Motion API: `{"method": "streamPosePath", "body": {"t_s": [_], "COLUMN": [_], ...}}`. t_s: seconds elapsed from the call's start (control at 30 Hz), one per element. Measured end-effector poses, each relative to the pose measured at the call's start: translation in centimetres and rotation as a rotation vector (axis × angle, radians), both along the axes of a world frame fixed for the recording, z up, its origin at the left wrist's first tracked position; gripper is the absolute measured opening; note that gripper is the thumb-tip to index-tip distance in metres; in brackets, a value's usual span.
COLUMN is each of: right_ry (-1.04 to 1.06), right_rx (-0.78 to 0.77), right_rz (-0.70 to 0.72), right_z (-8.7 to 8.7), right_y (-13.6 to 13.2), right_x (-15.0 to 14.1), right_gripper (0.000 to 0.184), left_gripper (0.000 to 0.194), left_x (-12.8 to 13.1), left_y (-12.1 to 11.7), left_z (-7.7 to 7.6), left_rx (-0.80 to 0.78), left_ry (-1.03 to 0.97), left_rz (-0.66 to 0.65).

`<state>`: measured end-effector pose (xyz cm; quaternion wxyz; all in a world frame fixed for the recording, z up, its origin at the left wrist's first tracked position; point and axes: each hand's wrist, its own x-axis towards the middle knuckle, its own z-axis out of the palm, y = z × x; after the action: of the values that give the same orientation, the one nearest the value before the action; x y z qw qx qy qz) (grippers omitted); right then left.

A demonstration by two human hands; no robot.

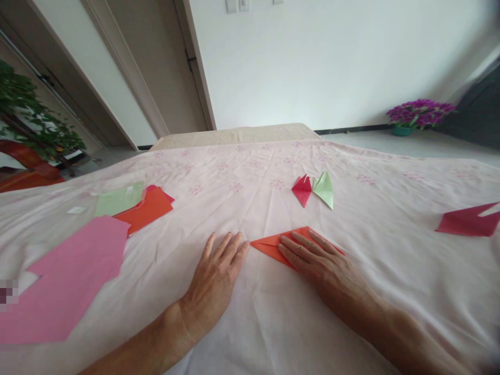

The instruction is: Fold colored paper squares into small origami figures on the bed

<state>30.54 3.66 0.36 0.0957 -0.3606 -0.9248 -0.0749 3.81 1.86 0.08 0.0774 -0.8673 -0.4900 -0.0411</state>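
One hand, the right hand point(315, 256), spreads ungripping over the folded orange paper point(270, 247), likely holding it flat; the left hand point(219, 267), grasping nothing, rests just beside the paper's tip, perhaps steadying the cloth point(260, 323); pink sheets point(84, 260) lie left of both, seemingly for working room.

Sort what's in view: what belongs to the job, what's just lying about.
In use:
folded orange paper
right hand, flat on it
left hand, beside its tip

Apparently lying about:
pink paper
red folded piece
pale green folded piece
maroon folded paper
purple flowers
leafy plant
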Motion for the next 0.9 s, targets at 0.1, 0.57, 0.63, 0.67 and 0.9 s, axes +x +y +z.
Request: {"method": "streamPosePath", "body": {"t_s": [0.1, 0.57, 0.63, 0.67, 0.9], "right_ry": [0.012, -0.005, 0.018, 0.038, 0.21], "right_rx": [-0.004, -0.005, -0.012, -0.009, -0.098], "right_rz": [-0.006, -0.068, -0.136, -0.184, -0.21], "right_z": [-0.2, 0.0, 0.9, 1.6, 3.2], "right_y": [0.1, -0.6, -0.6, -0.6, -0.7], "right_x": [0.1, 1.2, 1.8, 1.8, -5.6], "right_gripper": [0.054, 0.057, 0.059, 0.058, 0.05], "left_gripper": [0.054, 0.071, 0.069, 0.068, 0.061], "left_x": [-0.3, 3.1, 3.0, 2.9, 3.3], "left_y": [-0.3, 1.1, 1.0, 0.9, 1.0], "left_z": [0.0, -0.9, -0.9, -0.9, -0.6], "left_rx": [0.042, -0.123, -0.109, -0.106, -0.097], "left_ry": [-0.059, -0.192, -0.193, -0.19, -0.237], "left_rz": [0.009, -0.222, -0.222, -0.221, -0.232]}}
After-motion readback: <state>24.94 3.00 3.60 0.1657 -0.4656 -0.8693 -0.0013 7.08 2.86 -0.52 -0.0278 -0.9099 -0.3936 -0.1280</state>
